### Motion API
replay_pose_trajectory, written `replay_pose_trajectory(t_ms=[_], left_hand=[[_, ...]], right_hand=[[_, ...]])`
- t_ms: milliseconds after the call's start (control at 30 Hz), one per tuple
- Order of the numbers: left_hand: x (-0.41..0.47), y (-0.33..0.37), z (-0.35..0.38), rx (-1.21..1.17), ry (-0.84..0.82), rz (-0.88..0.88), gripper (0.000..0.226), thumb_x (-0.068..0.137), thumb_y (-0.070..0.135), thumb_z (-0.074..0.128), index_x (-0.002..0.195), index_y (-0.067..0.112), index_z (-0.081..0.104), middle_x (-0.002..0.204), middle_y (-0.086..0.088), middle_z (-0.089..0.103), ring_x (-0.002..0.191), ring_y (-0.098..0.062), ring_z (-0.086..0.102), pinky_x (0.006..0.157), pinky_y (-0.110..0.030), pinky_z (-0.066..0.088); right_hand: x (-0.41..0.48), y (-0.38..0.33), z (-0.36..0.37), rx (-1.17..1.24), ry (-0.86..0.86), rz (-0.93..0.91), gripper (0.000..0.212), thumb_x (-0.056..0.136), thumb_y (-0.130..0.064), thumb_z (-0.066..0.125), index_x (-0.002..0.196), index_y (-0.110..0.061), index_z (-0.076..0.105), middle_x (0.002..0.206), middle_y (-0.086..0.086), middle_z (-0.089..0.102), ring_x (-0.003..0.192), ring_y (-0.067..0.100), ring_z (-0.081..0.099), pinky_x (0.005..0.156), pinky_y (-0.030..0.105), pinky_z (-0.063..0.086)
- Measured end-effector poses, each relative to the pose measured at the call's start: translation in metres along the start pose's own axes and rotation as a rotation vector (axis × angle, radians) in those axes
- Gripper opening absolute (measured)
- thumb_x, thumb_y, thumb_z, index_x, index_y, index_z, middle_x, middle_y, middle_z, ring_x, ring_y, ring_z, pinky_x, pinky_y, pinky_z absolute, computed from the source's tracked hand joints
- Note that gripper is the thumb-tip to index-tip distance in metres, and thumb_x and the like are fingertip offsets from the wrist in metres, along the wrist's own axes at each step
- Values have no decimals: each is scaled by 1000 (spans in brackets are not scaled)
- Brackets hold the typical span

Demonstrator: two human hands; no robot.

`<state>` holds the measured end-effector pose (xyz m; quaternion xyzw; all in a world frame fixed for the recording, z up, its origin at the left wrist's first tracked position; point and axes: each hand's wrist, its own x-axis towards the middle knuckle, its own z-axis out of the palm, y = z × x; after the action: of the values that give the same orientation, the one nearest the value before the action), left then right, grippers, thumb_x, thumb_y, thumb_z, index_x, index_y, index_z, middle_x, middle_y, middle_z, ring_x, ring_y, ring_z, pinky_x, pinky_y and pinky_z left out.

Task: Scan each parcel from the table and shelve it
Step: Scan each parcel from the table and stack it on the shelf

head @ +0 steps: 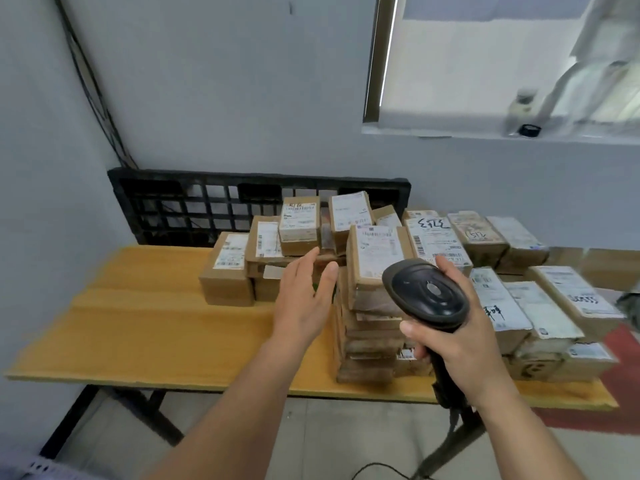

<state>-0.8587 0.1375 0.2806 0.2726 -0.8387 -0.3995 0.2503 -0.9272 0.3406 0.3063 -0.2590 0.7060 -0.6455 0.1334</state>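
Left hand (304, 299) reaches with fingers spread toward the parcels (374, 258) stacked on the bench (138, 323); right hand (460, 337) is wrapped round the scanner (427, 292) (corded). I'd take a top box, label up.

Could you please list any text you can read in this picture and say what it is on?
Nothing reads with certainty.
Handwriting on white-label parcel: upside down, unreadable.
Handwriting on brown parcel: unreadable.
Handwriting on right parcel: perhaps digits, upside down, unsure.
Handwriting on front parcel: blurred.
Printed labels and barcodes on other parcels: too small.
Scanner: no text visible.
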Motion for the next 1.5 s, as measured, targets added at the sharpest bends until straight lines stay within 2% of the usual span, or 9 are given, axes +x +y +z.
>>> replay_pose_trajectory(t_ms=[233,400,533,600,767,933,1067,1333,1500], left_hand=[[38,1,41,21,-158,-38,79,88,74,16,142,23,41,142,2,46,135,-18,37,107,-46,38],[39,-7,59,-52,-247,-122,93,79,86,15,145,25,38,143,1,47,133,-19,43,106,-47,41],[26,9,51,-148,-264,-117,48,103,47,25,145,27,37,137,12,47,130,-10,40,101,-26,35],[12,21,43,-271,-262,-124,44,103,39,29,146,30,32,131,18,44,121,0,38,94,-18,31],[-12,23,33,-437,-241,-134,62,94,51,42,148,43,13,144,16,39,129,-7,41,107,-33,37],[-19,19,11,-481,-169,-168,90,83,25,72,145,50,10,124,-2,60,108,-11,62,72,-15,48],[-23,17,-13,-454,-70,-145,110,75,9,78,147,48,6,114,-2,63,104,-14,64,83,-27,53],[-44,5,-42,-361,60,-191,115,66,13,86,145,48,10,121,-7,56,110,-22,59,91,-45,53],[-58,3,-49,-369,110,-179,114,67,9,85,146,43,11,114,-6,57,105,-20,60,81,-31,54]], right_hand=[[20,15,-11,-77,99,45,96,70,0,82,129,-62,38,127,-3,56,59,18,66,53,28,55],[28,23,-19,-68,39,97,97,72,-1,82,140,-53,36,128,0,54,52,21,63,53,29,55],[28,24,-17,-55,-47,101,98,72,-2,82,143,-50,34,128,-1,53,53,25,65,55,38,57],[27,23,-19,-33,-70,96,99,72,-1,81,144,-48,34,126,-1,55,54,27,65,57,42,58],[21,17,-25,-13,-137,67,98,73,-2,81,142,-51,32,125,0,57,56,28,66,60,43,59],[17,4,-25,26,-191,5,92,74,-1,80,128,-61,36,125,-1,57,56,28,65,57,41,58],[9,-13,-22,83,-225,-63,93,74,-1,81,139,-49,35,119,-3,61,56,28,65,56,38,57],[-12,-53,-16,277,-384,-175,92,65,-5,73,141,-41,35,84,18,70,49,30,61,51,32,54],[-21,-56,-13,261,-433,-184,93,67,-5,74,145,-36,33,68,16,68,49,34,60,52,37,53]])
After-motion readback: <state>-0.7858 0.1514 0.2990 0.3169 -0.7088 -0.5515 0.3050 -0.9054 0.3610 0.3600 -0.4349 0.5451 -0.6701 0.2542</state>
